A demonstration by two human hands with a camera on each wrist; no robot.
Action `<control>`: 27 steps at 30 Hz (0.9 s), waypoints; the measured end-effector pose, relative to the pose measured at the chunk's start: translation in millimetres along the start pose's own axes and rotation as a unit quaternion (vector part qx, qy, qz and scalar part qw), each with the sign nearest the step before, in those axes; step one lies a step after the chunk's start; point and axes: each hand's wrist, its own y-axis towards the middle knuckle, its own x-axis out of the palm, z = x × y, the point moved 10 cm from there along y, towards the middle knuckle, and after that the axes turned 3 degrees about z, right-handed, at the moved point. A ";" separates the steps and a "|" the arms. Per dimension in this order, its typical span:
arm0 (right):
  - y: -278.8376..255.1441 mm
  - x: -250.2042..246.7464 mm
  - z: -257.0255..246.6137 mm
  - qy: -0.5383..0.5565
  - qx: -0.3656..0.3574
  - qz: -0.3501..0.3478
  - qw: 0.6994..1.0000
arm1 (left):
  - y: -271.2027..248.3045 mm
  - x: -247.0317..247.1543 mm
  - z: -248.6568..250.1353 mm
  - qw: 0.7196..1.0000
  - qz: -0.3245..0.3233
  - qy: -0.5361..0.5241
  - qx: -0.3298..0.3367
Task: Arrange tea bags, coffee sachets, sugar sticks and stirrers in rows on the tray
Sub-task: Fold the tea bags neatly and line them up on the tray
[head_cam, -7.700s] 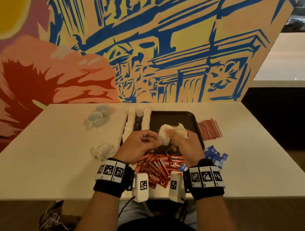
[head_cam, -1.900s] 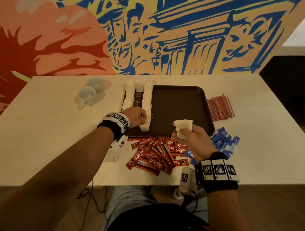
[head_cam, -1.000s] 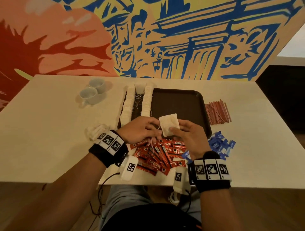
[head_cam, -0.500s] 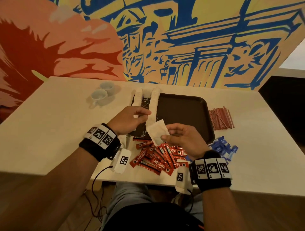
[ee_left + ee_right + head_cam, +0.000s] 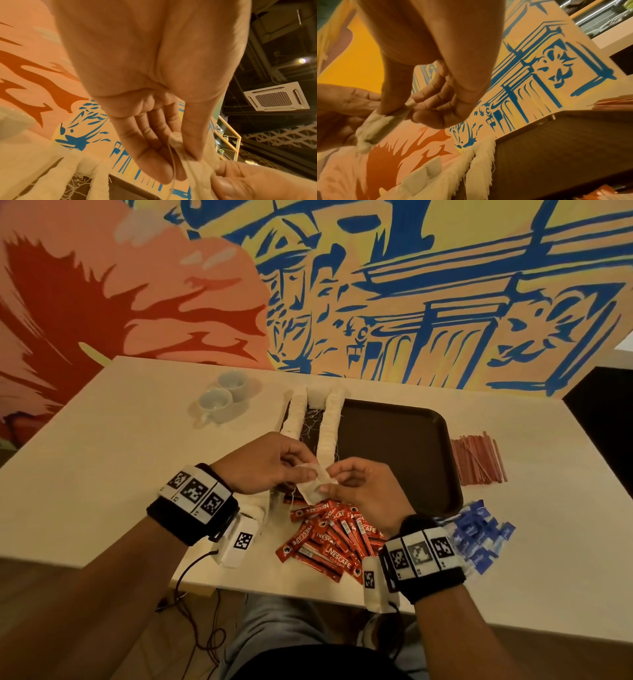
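Your left hand (image 5: 270, 463) and your right hand (image 5: 363, 491) meet over the near edge of the tray (image 5: 442, 474), both pinching one tea bag (image 5: 315, 486) between thumb and fingertips. Its thread hangs down past your left fingers (image 5: 154, 159). Just beyond your left hand, two rows of tea bags (image 5: 329, 426) run away from you along the tray's left side, with loose threads between them. Directly beneath your hands, toward you, the red coffee sachets (image 5: 329, 539) lie heaped on the worktop (image 5: 85, 474). To the right of your right hand sit the blue sugar sticks (image 5: 479, 535), and further off beside the tray the red stirrers (image 5: 478, 460). Two cups (image 5: 222, 398) stand beyond your left hand.
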 end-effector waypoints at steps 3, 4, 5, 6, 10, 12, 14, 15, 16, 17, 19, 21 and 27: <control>15.9 9.6 3.3 0.006 0.006 -0.002 1.000 | 11.1 -17.1 -8.6 1.000 0.000 0.028 -0.001; 21.6 12.9 5.0 0.003 0.013 0.000 1.000 | 17.7 -26.8 -12.7 0.999 0.005 0.038 -0.005; 27.1 16.1 7.1 -0.005 0.023 0.003 1.000 | 25.7 -38.0 -16.8 0.999 0.013 0.048 -0.011; 32.2 20.9 10.4 -0.019 0.035 0.002 0.999 | 35.6 -51.1 -20.5 0.998 0.022 0.062 -0.015; 45.9 55.5 23.4 -0.147 0.060 -0.048 0.986 | 90.9 -103.9 -21.3 0.981 0.068 0.184 0.000; 52.6 83.4 25.3 -0.243 0.031 -0.094 0.965 | 126.8 -121.8 -19.5 0.962 0.082 0.260 0.012; 58.9 112.9 25.2 -0.351 -0.028 -0.142 0.925 | 166.7 -129.0 -24.4 0.948 0.076 0.309 0.023; 61.4 125.7 27.0 -0.392 -0.052 -0.161 0.904 | 185.6 -129.5 -29.3 0.942 0.069 0.328 0.025; 64.1 136.5 31.1 -0.423 -0.065 -0.180 0.885 | 203.6 -129.1 -36.8 0.937 0.060 0.344 0.022; 66.5 145.0 34.9 -0.448 -0.074 -0.195 0.869 | 219.4 -126.9 -44.1 0.933 0.049 0.357 0.019; 73.4 157.2 45.6 -0.488 -0.087 -0.218 0.841 | 246.0 -117.9 -60.3 0.927 0.016 0.375 0.009; 79.3 164.8 51.7 -0.526 -0.097 -0.228 0.813 | 264.7 -105.8 -73.9 0.923 -0.021 0.383 0.000; 86.9 182.3 53.4 -0.599 -0.145 -0.214 0.758 | 295.8 -83.0 -105.9 0.929 -0.084 0.360 -0.024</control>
